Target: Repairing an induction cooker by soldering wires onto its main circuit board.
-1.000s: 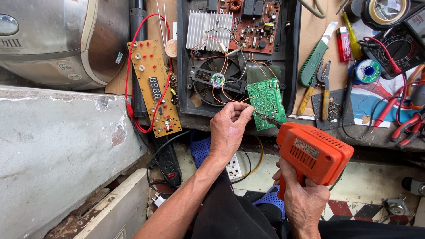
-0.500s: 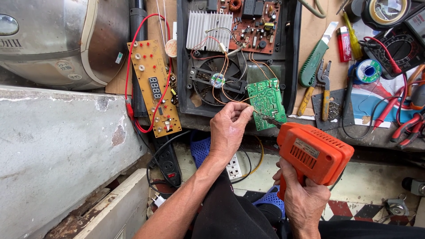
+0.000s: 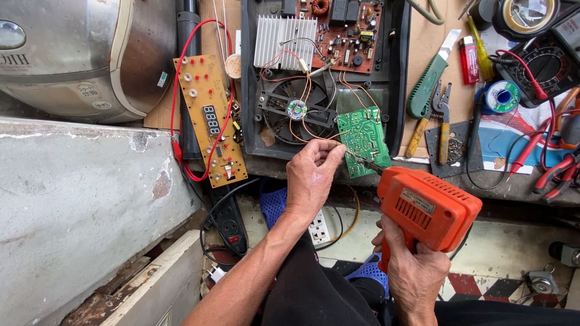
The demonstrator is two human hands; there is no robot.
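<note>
Just beyond the left hand (image 3: 311, 175), pinching a thin wire, sat the green circuit board (image 3: 364, 140). The right hand (image 3: 414, 271) gripped the orange soldering gun (image 3: 426, 205), tip at the board. A slip there risked bridging neighbouring joints or scorching fingers.

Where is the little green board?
In the head view, the green circuit board sits centre, below the black fan, between the left hand and the orange soldering gun.

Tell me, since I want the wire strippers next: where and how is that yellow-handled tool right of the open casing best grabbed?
Grip the yellow-handled strippers by the two long handles, coming from above at the near end. They lie flat, jaws pointing away, handles side by side; the green-handled knife lies close on their left.
</note>
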